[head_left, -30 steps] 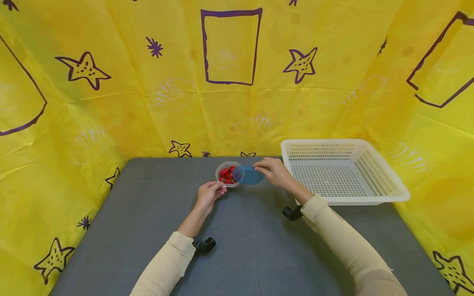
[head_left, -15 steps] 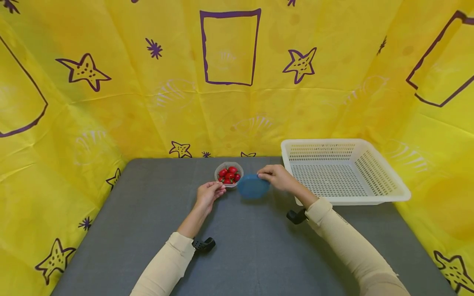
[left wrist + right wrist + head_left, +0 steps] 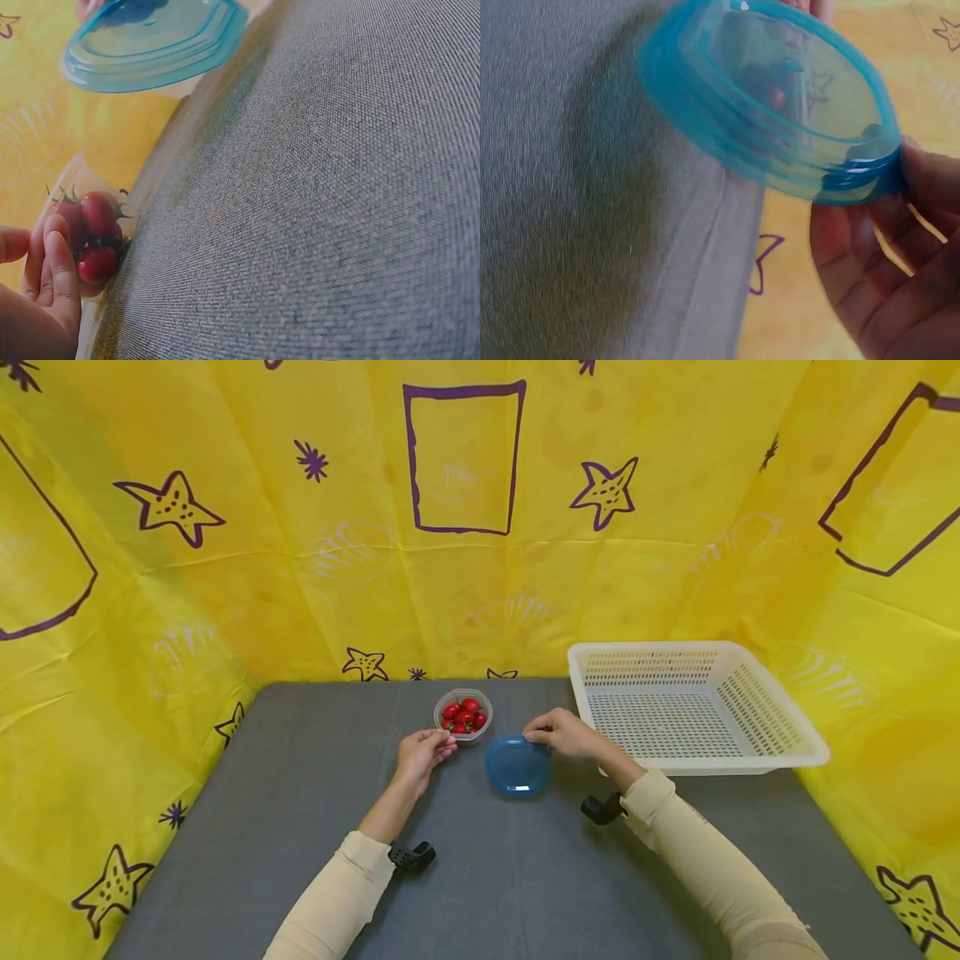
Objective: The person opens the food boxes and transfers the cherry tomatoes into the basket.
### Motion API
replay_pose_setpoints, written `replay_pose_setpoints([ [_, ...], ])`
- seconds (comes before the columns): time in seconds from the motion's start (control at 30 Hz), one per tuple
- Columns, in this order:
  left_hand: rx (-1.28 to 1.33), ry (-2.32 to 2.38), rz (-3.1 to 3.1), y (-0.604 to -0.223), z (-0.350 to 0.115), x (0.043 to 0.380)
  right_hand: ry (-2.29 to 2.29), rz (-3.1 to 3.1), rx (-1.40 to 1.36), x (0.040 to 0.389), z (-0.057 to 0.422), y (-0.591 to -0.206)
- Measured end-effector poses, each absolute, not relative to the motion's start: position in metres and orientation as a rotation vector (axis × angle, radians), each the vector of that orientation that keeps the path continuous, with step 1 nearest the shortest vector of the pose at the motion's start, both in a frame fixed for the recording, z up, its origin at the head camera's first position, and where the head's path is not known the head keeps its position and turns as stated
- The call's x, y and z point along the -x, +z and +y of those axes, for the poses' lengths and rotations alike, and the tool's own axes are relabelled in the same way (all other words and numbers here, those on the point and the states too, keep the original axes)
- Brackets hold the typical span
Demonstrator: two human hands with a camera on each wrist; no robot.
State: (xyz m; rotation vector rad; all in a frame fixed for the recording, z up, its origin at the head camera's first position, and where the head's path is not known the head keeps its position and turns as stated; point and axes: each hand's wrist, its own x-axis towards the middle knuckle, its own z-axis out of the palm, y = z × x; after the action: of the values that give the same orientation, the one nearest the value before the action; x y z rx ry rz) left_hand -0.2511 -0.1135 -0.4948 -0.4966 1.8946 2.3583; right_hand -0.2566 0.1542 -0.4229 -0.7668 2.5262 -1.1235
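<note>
A clear plastic container (image 3: pixel 463 740) of small red cherry tomatoes (image 3: pixel 465 717) stands near the table's back edge. At its front left rim, my left hand (image 3: pixel 422 755) pinches the edge between thumb and fingers. Green stems show on the tomatoes (image 3: pixel 99 214) in the left wrist view. My right hand (image 3: pixel 564 733) pinches the rim of a see-through blue lid (image 3: pixel 519 767) between thumb and fingers. The lid is tilted above the table, to the right of the container and a little nearer me. In the right wrist view, the lid (image 3: pixel 780 97) partly covers the container behind it.
A white perforated plastic basket (image 3: pixel 693 727) stands at the back right, just beyond my right hand. The grey cloth-covered table (image 3: pixel 480 877) ends at a yellow patterned curtain (image 3: pixel 262 593) behind and on both sides.
The lid has moved off the container, toward me and slightly right, and has tipped so its flat face shows. My left hand stays at the container's rim.
</note>
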Motion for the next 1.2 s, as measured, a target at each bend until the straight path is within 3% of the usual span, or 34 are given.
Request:
replay_pose_setpoints([
  [1.2, 0.491, 2.359, 1.877, -0.496, -0.115, 0.249, -0.941, 2.758, 0.514, 0.232, 0.171, -0.491],
])
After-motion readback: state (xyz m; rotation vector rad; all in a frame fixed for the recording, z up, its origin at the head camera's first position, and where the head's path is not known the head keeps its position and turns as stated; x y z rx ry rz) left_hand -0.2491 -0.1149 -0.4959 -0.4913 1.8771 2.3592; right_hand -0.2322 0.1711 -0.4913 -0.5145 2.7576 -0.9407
